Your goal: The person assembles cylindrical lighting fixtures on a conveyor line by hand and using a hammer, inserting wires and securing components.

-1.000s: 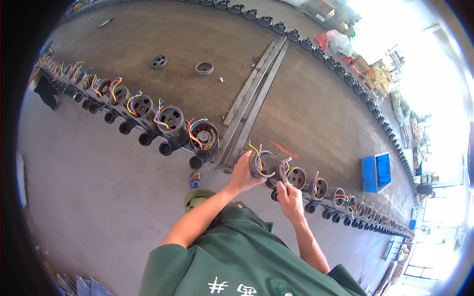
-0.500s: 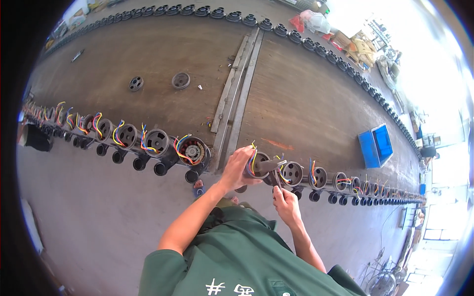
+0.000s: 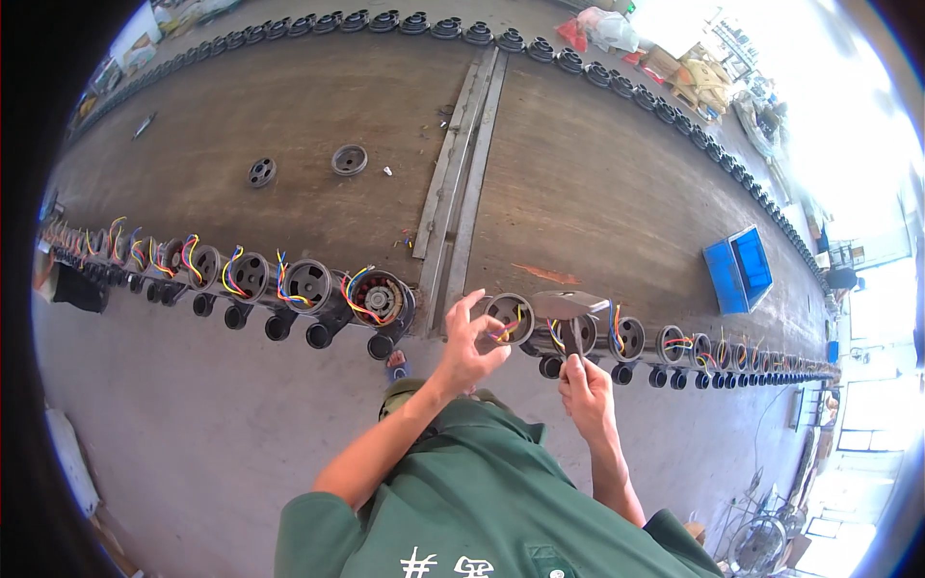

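Note:
My left hand (image 3: pixel 469 345) is beside a round dark motor housing (image 3: pixel 523 334) at the table's near edge. Its thumb and fingers are spread apart around the housing's left side; whether a fingertip touches it is unclear. Coloured wires come out of that housing. A hammer (image 3: pixel 568 305) with a grey head is gripped by its handle in my right hand (image 3: pixel 590 397), just right of the housing. The hammer head partly hides the neighbouring housing (image 3: pixel 590 332). Left of my left hand, an uncovered motor (image 3: pixel 379 297) shows its copper-coloured windings.
More wired housings line the near edge both ways. A metal rail (image 3: pixel 461 164) crosses the brown table (image 3: pixel 597 164). A blue bin (image 3: pixel 718 275) stands at right; two loose round covers (image 3: pixel 350 160) lie at left. Black round parts (image 3: pixel 446 29) run along the far edge.
The hammer and my right hand have moved right, away from the housing. My left fingers, earlier around the housing, have spread and drawn back a little.

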A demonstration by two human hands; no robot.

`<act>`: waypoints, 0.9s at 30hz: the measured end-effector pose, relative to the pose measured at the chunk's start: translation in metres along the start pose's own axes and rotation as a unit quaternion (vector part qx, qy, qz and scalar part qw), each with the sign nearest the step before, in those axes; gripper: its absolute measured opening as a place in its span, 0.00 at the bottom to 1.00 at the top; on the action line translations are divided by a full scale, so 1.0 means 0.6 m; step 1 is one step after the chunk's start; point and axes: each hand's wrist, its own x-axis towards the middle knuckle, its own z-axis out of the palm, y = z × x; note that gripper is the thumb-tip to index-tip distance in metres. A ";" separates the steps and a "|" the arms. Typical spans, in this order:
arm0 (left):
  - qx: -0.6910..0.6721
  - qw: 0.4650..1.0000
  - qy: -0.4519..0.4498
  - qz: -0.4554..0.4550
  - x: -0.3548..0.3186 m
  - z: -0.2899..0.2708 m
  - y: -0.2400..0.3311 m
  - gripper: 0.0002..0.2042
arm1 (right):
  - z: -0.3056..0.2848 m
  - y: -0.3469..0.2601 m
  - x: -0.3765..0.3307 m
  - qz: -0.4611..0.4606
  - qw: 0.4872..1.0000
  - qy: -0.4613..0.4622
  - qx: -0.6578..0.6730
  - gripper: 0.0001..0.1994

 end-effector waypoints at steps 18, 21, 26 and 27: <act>0.127 0.965 -0.031 0.227 -0.051 0.006 -0.058 0.12 | 0.012 0.034 0.011 -0.014 0.992 -0.033 -0.123 0.20; 0.141 0.960 -0.015 0.242 -0.054 0.020 -0.077 0.12 | 0.018 0.021 0.003 -0.067 0.991 -0.032 -0.114 0.20; 0.163 0.943 0.017 0.291 -0.034 0.020 -0.074 0.10 | 0.008 0.122 0.069 0.006 0.974 -0.011 -0.225 0.23; 0.158 0.942 0.025 0.295 -0.032 0.019 -0.078 0.10 | -0.002 0.105 0.064 0.041 0.977 -0.005 -0.207 0.23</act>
